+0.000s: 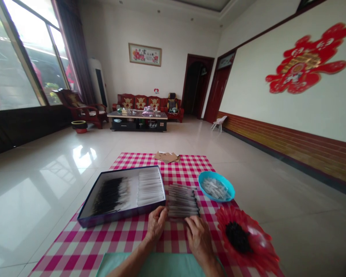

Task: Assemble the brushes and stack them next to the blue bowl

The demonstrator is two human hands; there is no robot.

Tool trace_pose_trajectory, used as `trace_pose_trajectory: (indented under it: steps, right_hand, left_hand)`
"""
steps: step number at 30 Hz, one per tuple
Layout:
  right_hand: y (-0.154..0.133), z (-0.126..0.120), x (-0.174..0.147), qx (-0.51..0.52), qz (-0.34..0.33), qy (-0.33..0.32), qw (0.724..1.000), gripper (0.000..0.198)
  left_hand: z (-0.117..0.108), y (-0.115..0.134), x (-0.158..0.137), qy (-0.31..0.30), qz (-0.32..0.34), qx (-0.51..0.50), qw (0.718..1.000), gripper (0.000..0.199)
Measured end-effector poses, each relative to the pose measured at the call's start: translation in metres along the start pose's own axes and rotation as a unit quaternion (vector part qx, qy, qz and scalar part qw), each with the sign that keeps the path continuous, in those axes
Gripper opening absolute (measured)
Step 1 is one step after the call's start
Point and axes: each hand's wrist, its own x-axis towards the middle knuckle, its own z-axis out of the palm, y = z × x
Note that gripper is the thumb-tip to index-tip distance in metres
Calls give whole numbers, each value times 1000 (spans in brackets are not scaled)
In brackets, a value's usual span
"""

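A row of slim, clear pens (182, 202) with dark ends lies side by side on the checked cloth. At the row's near left corner is my left hand (157, 223), its fingers closed at the end of the nearest pen. My right hand (198, 238) curls its fingers at the other end of that pen, close to the dark tips. Left of the row, a shallow box (121, 215) holds many black thin parts (108, 196) and a stack of whitish sticks (151, 186). Blur hides the fine detail at my fingertips.
A blue bowl (231, 187) of small clear pieces (215, 187) stands to the right. Nearer is a red, petal-edged dish (262, 242) with small black parts (238, 236). Torn cardboard (167, 157) lies at the table's far edge. Green cloth (164, 265) lies under my forearms.
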Motion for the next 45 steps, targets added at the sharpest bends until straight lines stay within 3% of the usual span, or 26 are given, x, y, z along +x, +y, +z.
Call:
trace_pose_trajectory:
  steps: [4,7,11,14,16,20,22,25,30,33,39,45]
  right_hand:
    - [1,4,0,-21,2,-10,1000,26]
    - [2,6,-2,0,-6,7,1000,23]
    - [1,8,-5,64,-37,33,997,22]
    - [-3,8,-5,123,-52,35,990,22]
    - [-4,7,-4,153,-46,48,986,21]
    - [3,4,-6,194,41,110,974,35]
    - [9,4,-7,235,87,114,961,32]
    - [15,7,-8,316,147,95,932,26]
    - [7,8,-6,442,246,14,863,36]
    - [-4,5,-4,415,227,-9,881,37]
    - [-12,3,-5,291,159,22,943,40]
    - [-11,4,-4,330,154,45,930,36]
  left_hand:
    - [-4,4,-4,-8,8,3,1000,28]
    - [-9,16,-14,-15,81,59,995,23]
    - [-11,38,-28,-89,215,203,951,20]
    - [-7,44,-33,-144,235,269,923,20]
    - [-5,40,-34,-146,229,281,921,21]
    - [-11,24,-35,-110,216,266,933,24]
    - [-18,19,-35,-94,210,262,937,25]
    - [-26,19,-34,-87,210,269,936,26]
    - [-28,34,-36,-75,221,326,916,20]
    - [-19,41,-42,-74,219,324,918,19]
    - [-3,43,-51,-62,200,313,927,13]
    - [-3,37,-50,-74,191,309,929,13]
